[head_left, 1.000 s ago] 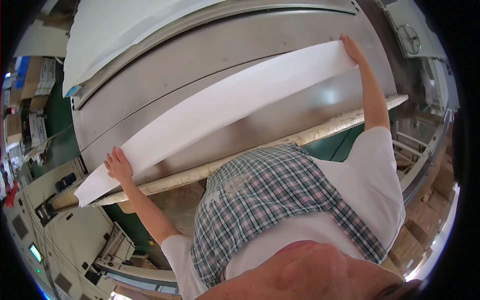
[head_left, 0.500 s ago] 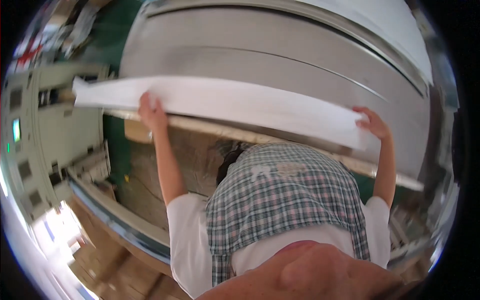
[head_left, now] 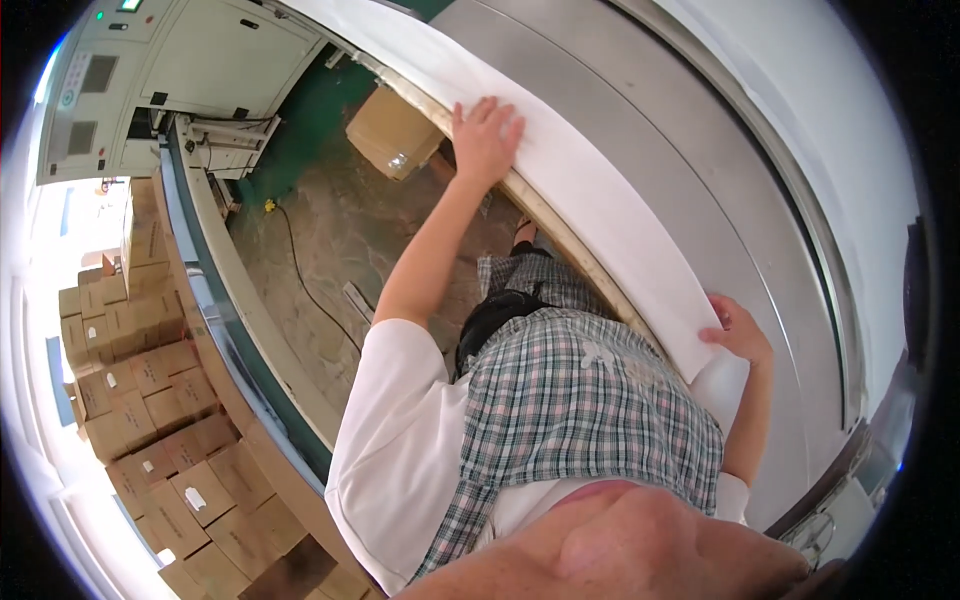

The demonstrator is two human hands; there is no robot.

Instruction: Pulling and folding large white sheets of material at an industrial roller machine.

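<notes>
A long white sheet [head_left: 590,190], too plain to tell paper from cloth, lies along the near edge of a grey metal table [head_left: 640,110]. On its near edge rests my left hand [head_left: 487,140], palm down with fingers stretched out and slightly apart. My right hand [head_left: 738,332] is at the sheet's near right end, its thumb and fingers closed around the corner. The far left end of the sheet runs out of view at the top.
A cardboard box [head_left: 395,132] sits on the floor beneath the table edge. A pale machine cabinet [head_left: 225,60] stands at upper left. A black cable [head_left: 300,270] crosses the floor. Stacked cartons [head_left: 190,480] fill the lower left, behind a long rail [head_left: 240,340].
The view has turned, so the table now slants from upper left to lower right. The sheet lies flatter along the table edge, and my left hand's fingers now lie flat on it.
</notes>
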